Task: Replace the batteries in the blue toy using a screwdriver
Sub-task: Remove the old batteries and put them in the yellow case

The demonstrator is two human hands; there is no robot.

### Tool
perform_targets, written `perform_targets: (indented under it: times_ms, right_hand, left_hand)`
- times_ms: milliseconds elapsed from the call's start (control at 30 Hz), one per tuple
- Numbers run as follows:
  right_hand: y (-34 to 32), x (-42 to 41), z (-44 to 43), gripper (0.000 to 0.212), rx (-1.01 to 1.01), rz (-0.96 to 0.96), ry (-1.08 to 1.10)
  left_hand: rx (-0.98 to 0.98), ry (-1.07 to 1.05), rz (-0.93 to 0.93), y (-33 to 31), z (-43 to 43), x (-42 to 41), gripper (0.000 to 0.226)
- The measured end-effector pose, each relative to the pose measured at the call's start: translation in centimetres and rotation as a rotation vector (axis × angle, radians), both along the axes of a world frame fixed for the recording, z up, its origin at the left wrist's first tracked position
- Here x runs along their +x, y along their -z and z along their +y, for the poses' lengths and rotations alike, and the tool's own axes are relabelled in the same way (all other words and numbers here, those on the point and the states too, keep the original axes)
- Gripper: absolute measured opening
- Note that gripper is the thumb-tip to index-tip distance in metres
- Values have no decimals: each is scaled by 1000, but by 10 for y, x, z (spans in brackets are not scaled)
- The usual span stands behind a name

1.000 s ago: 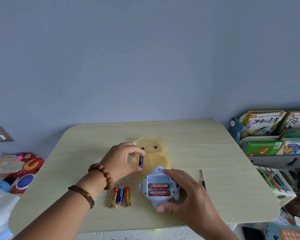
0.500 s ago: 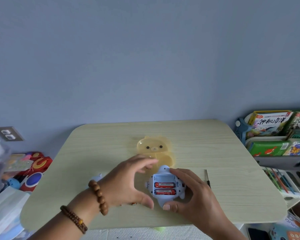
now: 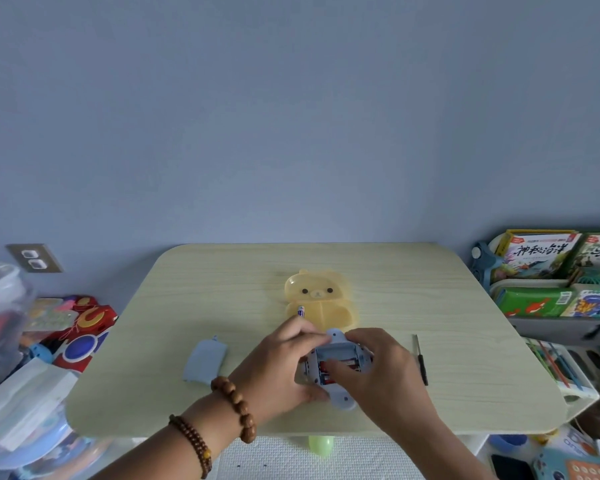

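the loose cover [image 3: 203, 362] lies left on the surface [image 3: 465, 306]. left grip [image 3: 284, 362] pinches a battery [image 3: 301, 311], long axis pointing away, crosswise to the seated batteries [image 3: 323, 368] in the blue toy [image 3: 336, 338] between both grips. right grip [image 3: 378, 372], nearer, touches them; pinch unclear.
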State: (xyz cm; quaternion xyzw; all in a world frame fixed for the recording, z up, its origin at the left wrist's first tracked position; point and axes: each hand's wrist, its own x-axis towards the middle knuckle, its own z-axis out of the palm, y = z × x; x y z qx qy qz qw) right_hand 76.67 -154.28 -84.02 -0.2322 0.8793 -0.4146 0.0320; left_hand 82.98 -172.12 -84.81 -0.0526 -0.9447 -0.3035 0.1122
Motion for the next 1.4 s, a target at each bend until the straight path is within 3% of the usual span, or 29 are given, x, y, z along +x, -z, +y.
perform_targets:
  times_ms: [67,233,400,600,667,767,967,1100,1167,1233,1400]
  right_hand:
    - [4,3,-6,24,59,50,34]
    - [2,10,-13,57,218,108,86]
    - [-6,15,-13,41,303,120,88]
    - [-5,13,-4,57,260,136,68]
    - [1,11,3,62,226,232,45]
    - [7,6,15,49,195,367,-30]
    - [2,-13,23,17,144,377,-268]
    - [-4,-20,14,22,180,341,-397]
    - [-6,-23,11,11,167,313,-418]
    - [-10,-23,12,5,73,240,-377]
    - [-13,-27,11,18,-245,-35,-132]
  left_hand:
    - [4,9,2,-1,2,1,76]
    - [17,33,29,-5,4,2,69]
    - [-4,43,19,-4,5,0,65]
    - [-15,52,24,-5,8,-2,67]
    - [-19,46,12,-4,7,-2,70]
    - [-12,47,-3,-3,4,-2,71]
    - [-13,54,-13,-4,4,-1,70]
    - [0,47,-14,-3,4,-2,70]
    - [17,41,-18,-3,3,-2,68]
    - [22,37,-20,-4,2,-2,66]
    - [18,33,-64,-10,-1,2,73]
